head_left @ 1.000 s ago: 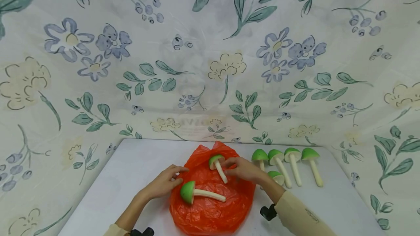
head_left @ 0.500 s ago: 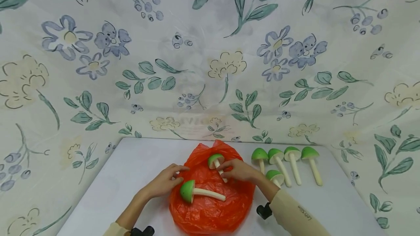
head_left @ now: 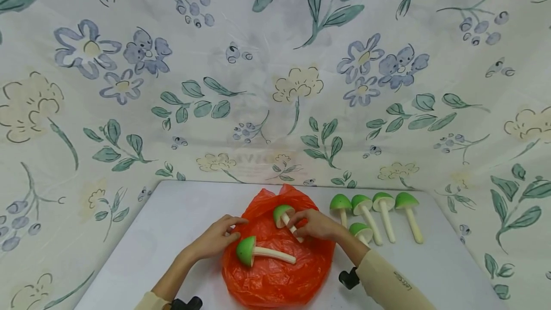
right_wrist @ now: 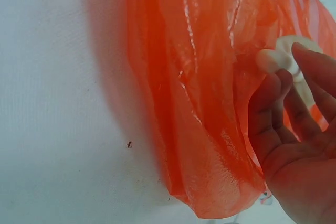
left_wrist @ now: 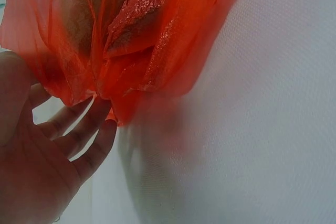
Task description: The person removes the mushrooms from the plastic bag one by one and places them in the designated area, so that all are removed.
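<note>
A green-capped mushroom [head_left: 281, 215] lies tilted over the back of a red plastic bag [head_left: 280, 286]. My right hand [head_left: 316, 224] pinches its pale stem between thumb and fingers; the right wrist view shows the fingertips around the stem [right_wrist: 270, 60]. A second green-capped mushroom [head_left: 246, 251] rests on the bag's front part, stem pointing right. At the bag's left side is my left hand [head_left: 217, 238], its thumb and fingers apart and loosely bent. In the left wrist view its fingertips touch the bag's edge [left_wrist: 121, 111].
To the right on the white table [head_left: 172, 204] lie several more mushrooms, including one at the far right [head_left: 406, 201] and one nearer [head_left: 361, 231], partly behind the right forearm. A floral sheet [head_left: 267, 75] hangs behind the table.
My right hand has moved in from the cap's side onto the stem and pinches it. That mushroom has shifted slightly. The left hand has hardly moved.
</note>
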A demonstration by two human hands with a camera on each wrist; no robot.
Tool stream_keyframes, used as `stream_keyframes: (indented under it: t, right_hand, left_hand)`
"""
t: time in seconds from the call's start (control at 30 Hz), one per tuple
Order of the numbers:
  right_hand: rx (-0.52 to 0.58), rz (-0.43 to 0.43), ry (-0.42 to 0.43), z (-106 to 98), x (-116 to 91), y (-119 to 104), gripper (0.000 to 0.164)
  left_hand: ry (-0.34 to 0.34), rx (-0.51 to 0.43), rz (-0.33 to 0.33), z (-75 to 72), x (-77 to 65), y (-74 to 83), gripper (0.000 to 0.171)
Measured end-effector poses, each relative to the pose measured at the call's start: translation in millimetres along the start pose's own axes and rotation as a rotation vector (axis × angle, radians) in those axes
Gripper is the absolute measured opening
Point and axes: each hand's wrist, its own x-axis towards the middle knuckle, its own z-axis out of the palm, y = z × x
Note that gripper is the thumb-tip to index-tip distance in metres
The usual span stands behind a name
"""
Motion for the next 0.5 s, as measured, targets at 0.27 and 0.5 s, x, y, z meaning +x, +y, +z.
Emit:
stream_keyframes:
  t: [0.27,0.5]
  right_hand:
    - [0.035,0.001,-0.019,-0.2,-2.3,-3.0,0.016]
    - [0.044,0.001,-0.026,-0.7,-3.7,-4.7,0.016]
  left_hand:
    - [0.003,0.001,0.009,-1.3,-0.8,-0.2,0.035]
    - [0.002,0.003,0.007,-0.9,-0.4,-0.4,0.035]
